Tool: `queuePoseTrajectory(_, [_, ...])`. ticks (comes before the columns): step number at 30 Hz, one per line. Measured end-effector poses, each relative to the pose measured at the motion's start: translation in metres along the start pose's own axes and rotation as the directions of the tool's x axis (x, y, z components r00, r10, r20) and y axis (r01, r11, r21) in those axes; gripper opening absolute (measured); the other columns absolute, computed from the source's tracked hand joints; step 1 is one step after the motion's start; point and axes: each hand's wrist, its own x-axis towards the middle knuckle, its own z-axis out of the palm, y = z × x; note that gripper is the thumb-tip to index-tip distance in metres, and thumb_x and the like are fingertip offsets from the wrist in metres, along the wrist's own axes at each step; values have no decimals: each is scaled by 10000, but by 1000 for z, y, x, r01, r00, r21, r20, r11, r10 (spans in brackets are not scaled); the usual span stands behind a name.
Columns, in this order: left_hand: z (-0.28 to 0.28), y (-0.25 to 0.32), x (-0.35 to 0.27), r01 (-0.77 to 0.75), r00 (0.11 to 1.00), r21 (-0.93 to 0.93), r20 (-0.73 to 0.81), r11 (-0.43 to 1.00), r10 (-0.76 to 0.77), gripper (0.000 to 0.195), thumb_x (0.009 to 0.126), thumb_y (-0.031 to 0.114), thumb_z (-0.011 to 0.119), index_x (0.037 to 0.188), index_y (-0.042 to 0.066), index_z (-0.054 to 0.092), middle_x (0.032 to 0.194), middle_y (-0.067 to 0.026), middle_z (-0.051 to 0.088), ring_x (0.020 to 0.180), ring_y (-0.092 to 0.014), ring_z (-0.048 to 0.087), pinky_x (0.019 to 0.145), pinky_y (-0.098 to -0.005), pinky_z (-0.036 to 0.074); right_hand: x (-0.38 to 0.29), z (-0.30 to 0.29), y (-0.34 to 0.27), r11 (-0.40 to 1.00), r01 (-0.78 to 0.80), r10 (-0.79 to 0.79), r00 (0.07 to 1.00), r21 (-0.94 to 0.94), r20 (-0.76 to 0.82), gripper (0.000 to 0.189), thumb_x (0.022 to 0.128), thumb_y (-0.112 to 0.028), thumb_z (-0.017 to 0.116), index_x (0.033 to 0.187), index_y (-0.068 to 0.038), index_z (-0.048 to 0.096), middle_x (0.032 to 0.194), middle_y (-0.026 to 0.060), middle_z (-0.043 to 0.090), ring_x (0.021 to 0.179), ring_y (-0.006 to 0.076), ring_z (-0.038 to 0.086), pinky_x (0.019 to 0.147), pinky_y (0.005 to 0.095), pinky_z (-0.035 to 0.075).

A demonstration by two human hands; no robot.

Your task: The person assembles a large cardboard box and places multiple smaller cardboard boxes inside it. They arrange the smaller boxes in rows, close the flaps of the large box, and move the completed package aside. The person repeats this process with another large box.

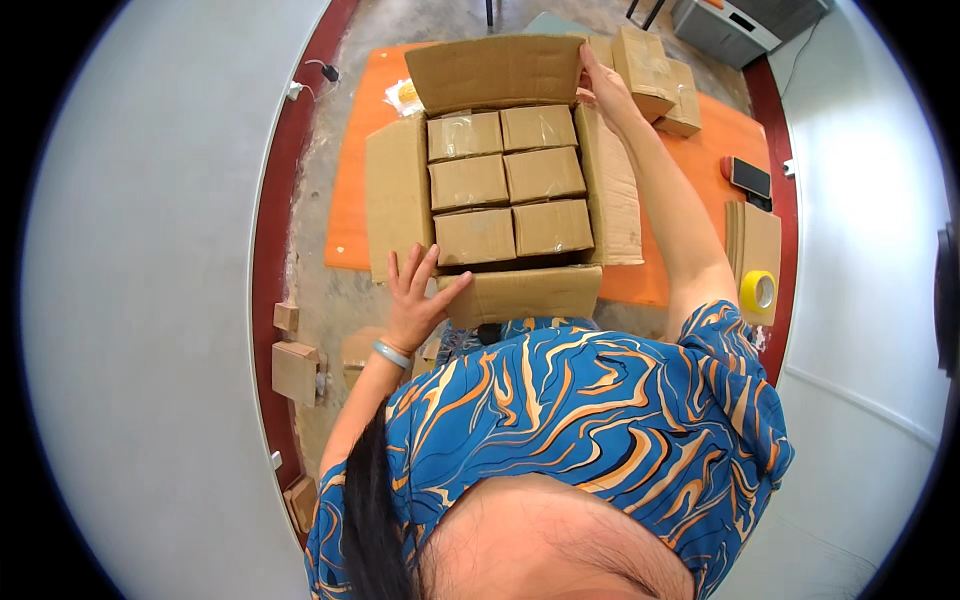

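A large open cardboard carton (592, 259) stands before me with its flaps folded outward. Inside it, several small taped cardboard boxes (472, 235) sit in two columns. At the far side, my right hand (606, 86) grips the right edge of the raised far flap (495, 73). My left hand (417, 300) rests with spread fingers at the near left corner, touching the left flap (397, 199) and the near flap (525, 292). A dark gap shows between the nearest boxes and the carton's near wall.
Under the carton lies an orange mat (352, 217). Closed cardboard boxes (643, 71) are piled at the far right. Along the right wall are a phone (750, 177), flat cardboard sheets (754, 232) and a yellow tape roll (757, 291). Small boxes (294, 371) line the left wall.
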Motion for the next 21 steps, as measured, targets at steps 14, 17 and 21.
queuePoseTrajectory(14, [-3, -12, 52, -65, 998, -86, 3, 994, 66, 469, 862, 149, 714, 1319, 244, 675, 1530, -124, 504, 1472, -424, 343, 1186, -645, 265, -44, -25, 29, 627, 314, -160, 948, -713, 277, 1155, 672, -592, 877, 1561, -65, 361, 1522, 264, 434, 1427, 383, 427, 1172, 449, 390])
queuePoseTrajectory(17, [-5, -24, 93, 102, 995, -420, 39, 902, -95, 412, 882, 124, 704, 1293, 138, 675, 1482, -119, 545, 1432, -461, 365, 1192, -582, 282, -38, -23, 20, 561, 320, -135, 945, -763, 296, 1211, 638, -650, 870, 1561, -56, 360, 1523, 261, 434, 1427, 382, 426, 1173, 466, 388])
queuePoseTrajectory(21, [11, -26, 89, 337, 933, -362, 7, 869, -359, 737, 825, 343, 806, 1417, 5, 524, 1515, -204, 458, 1445, -456, 320, 1180, -540, 288, -40, -25, 1, 367, 231, -4, 969, -901, 246, 1237, 613, -790, 784, 1528, -44, 416, 1509, 247, 454, 1422, 356, 439, 1163, 466, 403])
